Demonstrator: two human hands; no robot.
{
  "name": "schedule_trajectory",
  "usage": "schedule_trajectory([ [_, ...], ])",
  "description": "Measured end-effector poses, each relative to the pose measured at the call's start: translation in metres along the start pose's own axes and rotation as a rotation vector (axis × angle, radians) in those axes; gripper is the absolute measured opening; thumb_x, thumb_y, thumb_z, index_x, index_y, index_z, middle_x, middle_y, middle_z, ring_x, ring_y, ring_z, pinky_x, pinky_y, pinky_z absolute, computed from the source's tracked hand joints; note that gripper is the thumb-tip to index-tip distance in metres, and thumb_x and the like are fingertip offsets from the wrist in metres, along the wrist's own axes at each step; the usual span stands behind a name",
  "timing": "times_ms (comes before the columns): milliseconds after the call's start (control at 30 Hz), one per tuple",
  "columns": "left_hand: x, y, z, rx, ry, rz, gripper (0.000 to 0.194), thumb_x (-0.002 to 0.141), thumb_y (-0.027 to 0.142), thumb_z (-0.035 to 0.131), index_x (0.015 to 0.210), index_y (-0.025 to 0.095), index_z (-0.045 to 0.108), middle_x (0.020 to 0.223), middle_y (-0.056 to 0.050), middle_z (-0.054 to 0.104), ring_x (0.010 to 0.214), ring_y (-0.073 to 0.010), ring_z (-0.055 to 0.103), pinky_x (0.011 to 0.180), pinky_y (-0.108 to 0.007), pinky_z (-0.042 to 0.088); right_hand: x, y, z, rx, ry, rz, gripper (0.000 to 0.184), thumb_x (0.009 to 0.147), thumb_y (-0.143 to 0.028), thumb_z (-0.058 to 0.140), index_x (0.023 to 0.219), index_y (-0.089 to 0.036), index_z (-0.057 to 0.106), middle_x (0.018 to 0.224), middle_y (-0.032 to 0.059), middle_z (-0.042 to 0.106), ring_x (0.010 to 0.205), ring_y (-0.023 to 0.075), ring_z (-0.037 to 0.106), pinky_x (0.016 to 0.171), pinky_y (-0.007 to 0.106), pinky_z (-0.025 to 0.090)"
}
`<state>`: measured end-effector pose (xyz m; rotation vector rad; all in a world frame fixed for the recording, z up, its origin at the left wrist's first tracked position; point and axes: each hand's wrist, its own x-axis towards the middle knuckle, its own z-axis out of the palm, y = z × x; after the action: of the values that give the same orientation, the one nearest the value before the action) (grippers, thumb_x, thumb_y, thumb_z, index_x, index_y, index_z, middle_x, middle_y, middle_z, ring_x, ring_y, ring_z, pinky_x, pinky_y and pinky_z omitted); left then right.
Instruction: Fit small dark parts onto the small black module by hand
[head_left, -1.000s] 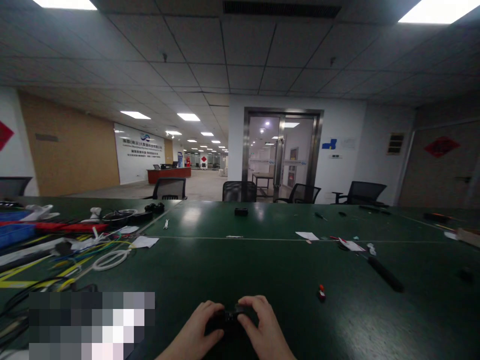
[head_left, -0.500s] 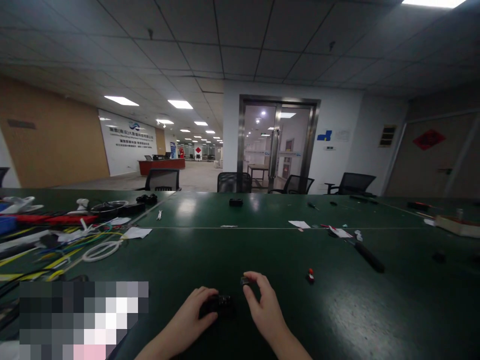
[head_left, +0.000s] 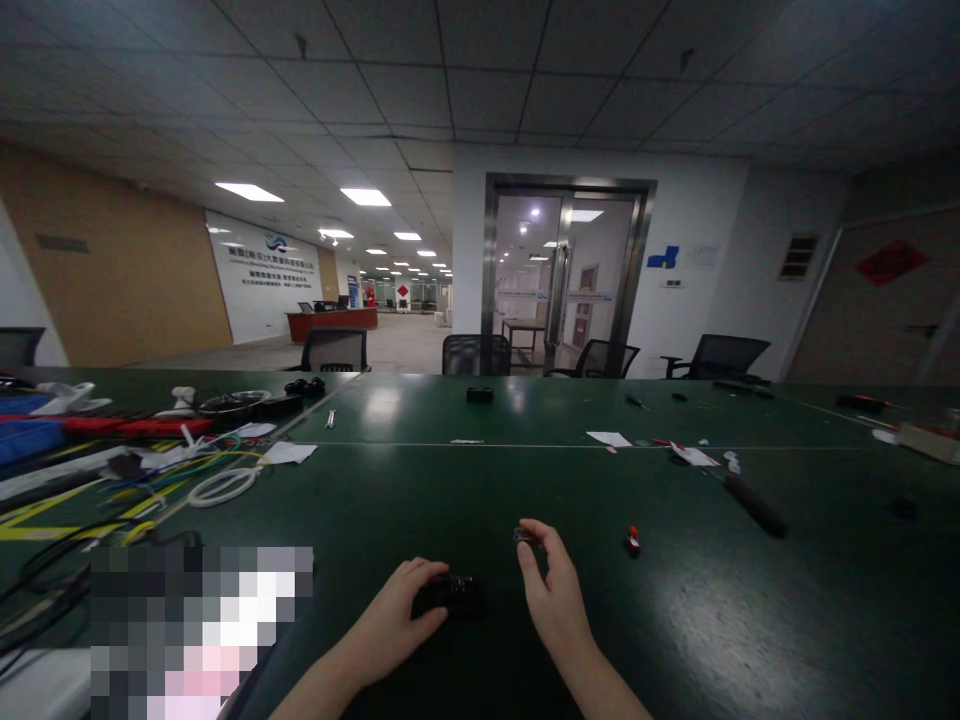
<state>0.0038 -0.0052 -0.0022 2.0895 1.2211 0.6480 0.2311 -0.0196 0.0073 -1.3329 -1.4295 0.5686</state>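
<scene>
Grips a black device [head_left: 463, 594] on the green table [head_left: 360, 540] between thumb and fingers of the left hand [head_left: 405, 608]. Pinches a small dark piece [head_left: 520, 536] in the fingertips of the right hand [head_left: 556, 592], apart from the device. Shows farther right a red-topped item [head_left: 633, 542], then a black-handled tool [head_left: 756, 506]; far left, a coiled white cable [head_left: 223, 487].

Table [head_left: 375, 520]: dark green, glossy, pale seams across the top.
Left side: blue bin [head_left: 31, 438], loose wires [head_left: 191, 462], coiled white cable [head_left: 214, 502], wrench [head_left: 331, 419].
Far middle: small black box [head_left: 480, 395].
Right side: white paper [head_left: 609, 439], black-handled tool [head_left: 755, 505], small red-and-black item [head_left: 633, 542].
Near middle: black device [head_left: 466, 594], partly covered, contact with tabletop unclear.
</scene>
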Motion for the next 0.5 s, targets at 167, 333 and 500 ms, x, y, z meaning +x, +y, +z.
schedule_trajectory([
  [167,0.001,-0.007,0.002,0.002,-0.003,0.002,0.044,0.078,0.027,0.056,0.121,0.022,0.051,0.116,-0.005,0.055,0.107,-0.0220,0.050,0.098,-0.036,0.037,0.002,0.009,0.002,0.052,0.095,0.030,0.035,0.085,-0.042,0.044,0.111,-0.021,0.054,0.109,0.0067,0.060,0.105,0.0226,0.054,0.093,0.037,0.041],
  [333,0.002,-0.009,0.002,0.014,-0.013,0.010,0.044,0.079,0.028,0.055,0.123,0.021,0.050,0.119,-0.007,0.053,0.112,-0.0234,0.048,0.100,-0.037,0.035,0.004,0.017,0.001,0.050,0.148,0.073,0.035,0.085,-0.041,0.044,0.112,-0.021,0.052,0.110,0.0067,0.060,0.106,0.0229,0.054,0.092,0.037,0.041],
  [500,0.000,-0.009,0.001,0.004,-0.015,0.012,0.044,0.081,0.028,0.054,0.124,0.022,0.049,0.119,-0.006,0.053,0.110,-0.0222,0.049,0.099,-0.035,0.037,0.004,0.019,0.001,0.051,0.163,0.098,0.036,0.085,-0.041,0.042,0.113,-0.021,0.050,0.112,0.0070,0.059,0.107,0.0231,0.054,0.091,0.037,0.041],
])
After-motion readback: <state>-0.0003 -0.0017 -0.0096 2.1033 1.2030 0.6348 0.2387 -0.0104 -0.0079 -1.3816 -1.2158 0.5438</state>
